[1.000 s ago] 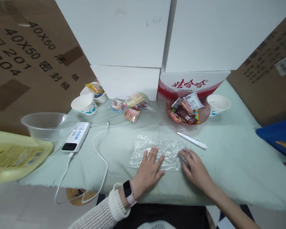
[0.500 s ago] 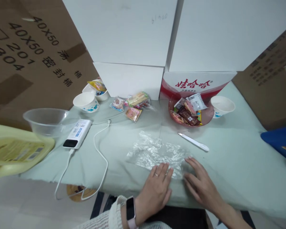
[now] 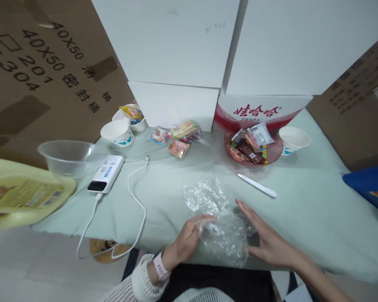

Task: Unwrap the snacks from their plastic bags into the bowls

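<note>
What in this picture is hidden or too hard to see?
Head view:
- Right hand: the crinkled clear plastic bag blurs whether its fingers touch it.
- Left hand: fingertips lost behind the bag, so its grip is unclear.
- Yellow jug: cut off by the left edge.
- Snack wrappers in the red bowl: print too small.

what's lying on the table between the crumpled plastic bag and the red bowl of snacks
In the head view, a slim white pen-like tool lies on the pale green tablecloth between the crumpled clear plastic bag and the red bowl of wrapped snacks.
</note>
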Motion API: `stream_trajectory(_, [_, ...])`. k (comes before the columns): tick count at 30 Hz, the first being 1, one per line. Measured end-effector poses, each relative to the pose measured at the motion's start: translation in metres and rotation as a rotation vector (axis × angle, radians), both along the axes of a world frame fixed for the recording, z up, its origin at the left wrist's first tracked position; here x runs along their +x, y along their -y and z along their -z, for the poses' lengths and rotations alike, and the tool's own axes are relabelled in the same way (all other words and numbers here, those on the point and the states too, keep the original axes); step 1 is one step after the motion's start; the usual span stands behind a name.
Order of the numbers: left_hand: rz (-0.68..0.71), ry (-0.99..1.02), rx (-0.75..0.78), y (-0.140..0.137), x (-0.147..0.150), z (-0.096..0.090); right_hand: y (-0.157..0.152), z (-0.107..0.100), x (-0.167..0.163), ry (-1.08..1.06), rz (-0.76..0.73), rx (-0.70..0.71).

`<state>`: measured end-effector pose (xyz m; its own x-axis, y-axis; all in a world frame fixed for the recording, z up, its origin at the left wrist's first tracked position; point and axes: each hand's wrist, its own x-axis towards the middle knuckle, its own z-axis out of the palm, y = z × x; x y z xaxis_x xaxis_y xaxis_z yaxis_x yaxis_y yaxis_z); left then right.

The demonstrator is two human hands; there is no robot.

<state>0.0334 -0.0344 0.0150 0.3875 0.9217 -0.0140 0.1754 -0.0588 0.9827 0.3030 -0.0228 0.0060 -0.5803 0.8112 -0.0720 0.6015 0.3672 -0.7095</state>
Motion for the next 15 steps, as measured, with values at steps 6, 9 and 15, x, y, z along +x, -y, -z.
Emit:
stream_trajectory(6, [-0.147, 0.047, -0.275, -0.002, 0.007, -0.003, -0.016, 0.006, -0.058, -0.397, 0.36, -0.129])
stream_trajectory(9, [-0.261, 0.0, -0.24, 0.001, 0.009, 0.003, -0.033, 0.003, -0.076, -0.415, 0.497, -0.113])
stream_trajectory(15, [-0.495, -0.451, 0.591, 0.007, -0.001, 0.016, -0.054, 0.01, -0.088, -0.138, 0.466, 0.012])
